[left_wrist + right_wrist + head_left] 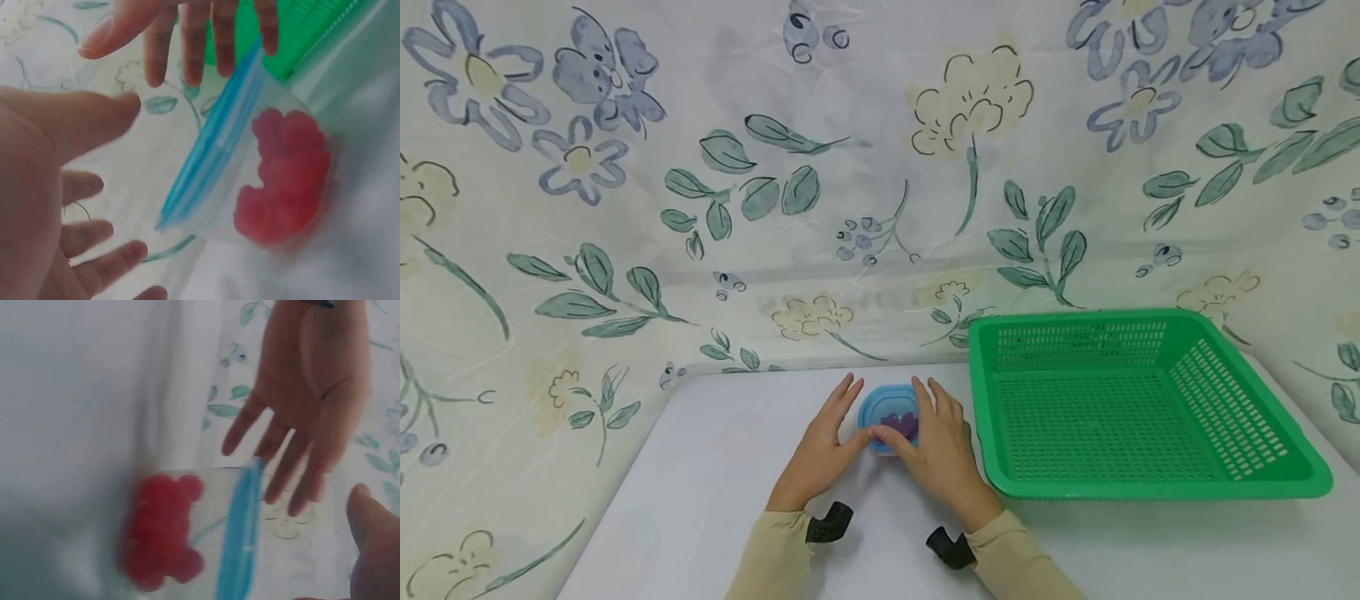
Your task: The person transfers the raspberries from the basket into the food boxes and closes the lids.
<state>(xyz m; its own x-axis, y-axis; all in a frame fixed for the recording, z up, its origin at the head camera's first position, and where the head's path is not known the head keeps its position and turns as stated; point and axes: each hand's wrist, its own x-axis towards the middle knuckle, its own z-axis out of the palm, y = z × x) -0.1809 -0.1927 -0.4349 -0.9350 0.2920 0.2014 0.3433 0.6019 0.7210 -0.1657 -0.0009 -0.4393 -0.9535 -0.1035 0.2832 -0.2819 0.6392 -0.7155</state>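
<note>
A small clear plastic container (872, 410) with a blue lid (209, 144) stands on the white table. Several red, raspberry-like pieces (284, 181) show through its wall and look purple through the lid in the head view. My left hand (822, 457) is beside its left side, thumb and fingers spread and extended, with a gap to the container in the left wrist view. On the other side is my right hand (942, 446), its fingers fairly straight and overlapping the lid's right edge in the head view. Both thumbs meet in view over the near rim.
A large green plastic basket (988, 417) with perforated walls stands close to the right of my right hand. Behind the white table (722, 467) hangs a floral cloth (865, 292). Each wrist carries a black device (830, 523) near the sleeve cuff.
</note>
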